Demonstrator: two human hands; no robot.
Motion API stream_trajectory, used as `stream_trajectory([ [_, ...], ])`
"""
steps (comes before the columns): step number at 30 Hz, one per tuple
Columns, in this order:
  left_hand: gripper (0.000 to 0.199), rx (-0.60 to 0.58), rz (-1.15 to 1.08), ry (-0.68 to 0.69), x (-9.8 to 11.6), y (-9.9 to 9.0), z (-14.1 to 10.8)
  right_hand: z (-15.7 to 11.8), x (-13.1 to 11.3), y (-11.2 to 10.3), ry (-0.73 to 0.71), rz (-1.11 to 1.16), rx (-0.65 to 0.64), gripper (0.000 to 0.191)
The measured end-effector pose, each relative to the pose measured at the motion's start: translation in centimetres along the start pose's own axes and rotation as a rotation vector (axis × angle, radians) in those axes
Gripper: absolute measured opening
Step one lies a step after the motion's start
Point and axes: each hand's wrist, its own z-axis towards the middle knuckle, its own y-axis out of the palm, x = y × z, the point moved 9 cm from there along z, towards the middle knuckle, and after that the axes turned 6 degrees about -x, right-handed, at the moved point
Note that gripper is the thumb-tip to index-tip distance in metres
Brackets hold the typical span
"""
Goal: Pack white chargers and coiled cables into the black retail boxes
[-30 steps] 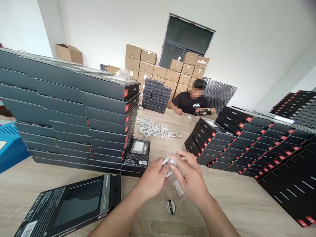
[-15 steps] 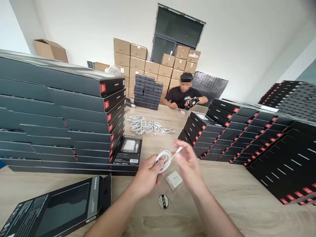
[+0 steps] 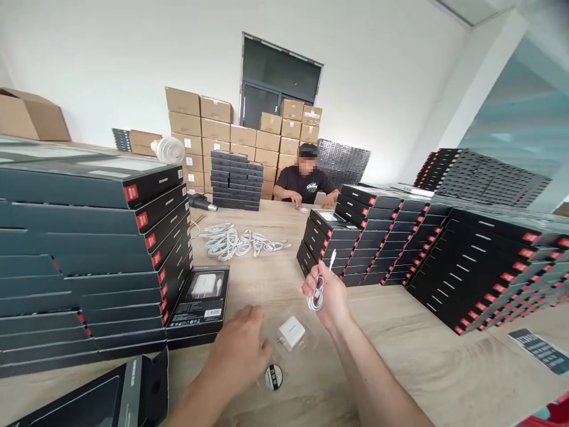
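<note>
A coiled white charging cable (image 3: 316,295) is in my right hand (image 3: 331,296), its fingers closed round the coil and one plug end sticking up. My left hand (image 3: 242,344) is open and holds nothing, low over the table with its back to me and its thumb apart. Just right of it lies a white charger plug (image 3: 291,333) on what looks like clear plastic. Below that is a round black-and-white label (image 3: 273,377), close to my left thumb. An opened black box (image 3: 102,397) with a dark window lies at the lower left.
Tall stacks of dark boxes (image 3: 106,249) rise at the left, and black boxes (image 3: 373,237) at the right. A packed charger box (image 3: 200,296) lies by the left stack. Several white cables (image 3: 235,242) lie in a heap ahead. Across the wooden table (image 3: 262,219) sits a person (image 3: 306,181).
My left hand has let go of the coiled cable and moved down and left to the table. My right hand now holds the whole coil. The view has turned right.
</note>
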Motion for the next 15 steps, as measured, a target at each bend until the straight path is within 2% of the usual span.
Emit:
stream_trajectory([
  [2,0.033,-0.061,0.017,-0.014,-0.1,0.8,0.0,0.3,0.4,-0.4,-0.003,-0.028,0.01,0.046],
  [4,0.024,-0.109,0.05,-0.043,-0.2,1.5,0.1,0.6,1.1,-0.7,-0.001,-0.048,0.018,0.045],
  [6,0.019,-0.122,0.103,-0.066,-0.2,1.7,0.3,0.9,1.9,-1.1,-0.001,-0.058,0.04,0.042],
  [9,0.028,-0.105,0.097,-0.093,-0.5,1.6,0.9,1.4,2.3,-1.7,-0.013,-0.059,0.069,0.037],
  [12,0.031,-0.055,-0.047,-0.131,-1.4,1.2,1.6,1.3,1.4,-2.0,-0.085,-0.045,0.094,0.035],
  [15,0.035,0.087,-0.373,-0.16,-2.1,0.8,2.0,0.6,0.6,-2.0,-0.156,-0.034,0.143,0.035],
])
